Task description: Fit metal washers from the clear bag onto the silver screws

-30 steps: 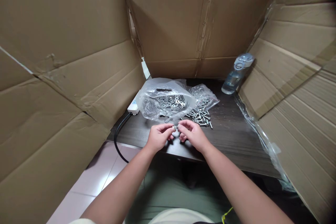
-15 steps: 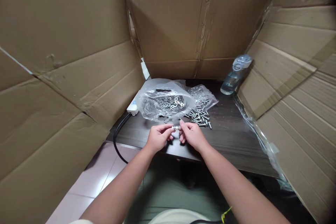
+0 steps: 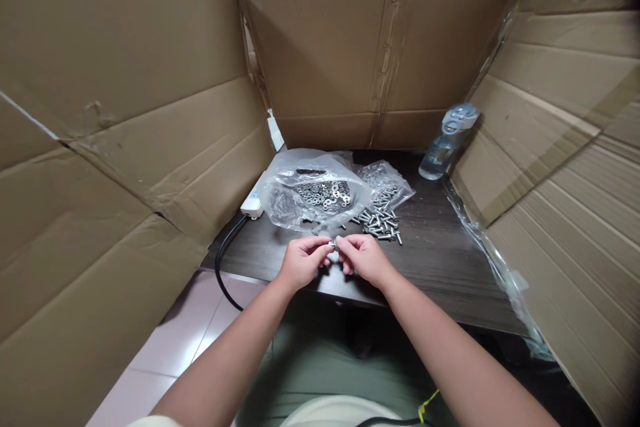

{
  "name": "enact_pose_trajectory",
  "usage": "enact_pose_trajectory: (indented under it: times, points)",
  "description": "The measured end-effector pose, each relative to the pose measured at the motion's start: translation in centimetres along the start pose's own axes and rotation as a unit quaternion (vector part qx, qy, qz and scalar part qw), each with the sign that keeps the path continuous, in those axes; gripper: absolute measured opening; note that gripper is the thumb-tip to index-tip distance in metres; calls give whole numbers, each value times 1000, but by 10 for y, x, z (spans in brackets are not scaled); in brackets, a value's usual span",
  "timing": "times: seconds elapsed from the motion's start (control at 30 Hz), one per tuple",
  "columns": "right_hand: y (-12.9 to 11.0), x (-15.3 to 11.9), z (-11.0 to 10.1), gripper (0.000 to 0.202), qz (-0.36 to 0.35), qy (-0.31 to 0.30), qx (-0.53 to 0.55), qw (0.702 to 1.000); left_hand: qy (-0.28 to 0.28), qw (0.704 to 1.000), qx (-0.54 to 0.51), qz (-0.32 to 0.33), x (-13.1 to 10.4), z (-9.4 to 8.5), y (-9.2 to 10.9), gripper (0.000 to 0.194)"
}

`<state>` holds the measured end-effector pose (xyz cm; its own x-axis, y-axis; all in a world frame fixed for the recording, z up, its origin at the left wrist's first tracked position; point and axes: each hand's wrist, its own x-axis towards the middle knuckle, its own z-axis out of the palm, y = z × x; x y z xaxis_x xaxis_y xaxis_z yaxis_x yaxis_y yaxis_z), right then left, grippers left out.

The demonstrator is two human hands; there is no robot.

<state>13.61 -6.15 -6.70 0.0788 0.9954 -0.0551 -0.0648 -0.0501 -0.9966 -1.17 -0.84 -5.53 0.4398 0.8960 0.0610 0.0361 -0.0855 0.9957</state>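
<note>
Between my fingertips, near the table's front edge, is a small metal bolt (image 3: 333,246). My left hand (image 3: 304,261) pinches its left end. My right hand (image 3: 364,258) closes on its right end, and the fingers hide much of it. Just beyond my hands lies a clear plastic bag (image 3: 285,203) with many metal washers (image 3: 330,197) showing in its opening. To its right, a pile of silver bolts (image 3: 381,223) spills from a second clear bag (image 3: 387,180).
Cardboard walls (image 3: 320,53) surround the dark table (image 3: 440,260) at the back and both sides. A water bottle (image 3: 445,147) leans at the back right. A white power strip (image 3: 253,203) with a black cable (image 3: 220,267) is at the left.
My right hand has moved slightly left, closer to my left hand, and less of the bolt shows between the fingers.
</note>
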Motion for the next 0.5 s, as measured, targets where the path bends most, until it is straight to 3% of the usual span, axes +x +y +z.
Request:
enact_pose_trajectory:
  times: [0.17, 0.33, 0.5]
  points:
    - [-1, 2, -1, 43, 9, 44, 60, 997, 24, 1000, -4, -11, 0, 0, 0, 28]
    - [-3, -3, -3, 34, -27, -11, 67, 997, 23, 1000, -11, -6, 1, 0, -1, 28]
    - [-1, -3, -2, 29, -16, -6, 33, 999, 8, 1000, 5, 4, 0, -1, -3, 25]
